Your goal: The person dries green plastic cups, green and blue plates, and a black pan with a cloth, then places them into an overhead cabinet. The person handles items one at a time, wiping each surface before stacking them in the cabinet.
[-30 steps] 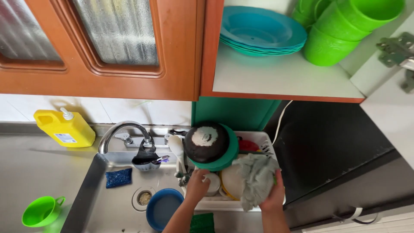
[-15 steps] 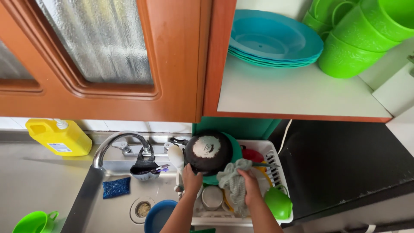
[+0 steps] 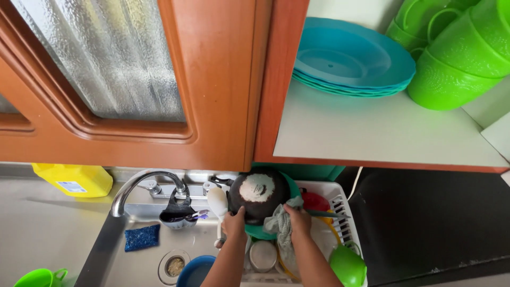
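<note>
left hand (image 3: 234, 223) gripping black pan (image 3: 258, 194), right hand (image 3: 298, 219) fingers hidden under grey cloth (image 3: 280, 227)

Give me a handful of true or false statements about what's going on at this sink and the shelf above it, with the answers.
1. The left hand grips the dark pot. True.
2. The right hand holds a grey cloth. True.
3. The plates on the shelf are red. False: they are blue.
4. The yellow jug stands in the dish rack. False: it stands on the counter left of the tap.
5. Green cups sit beside the plates. True.
</note>
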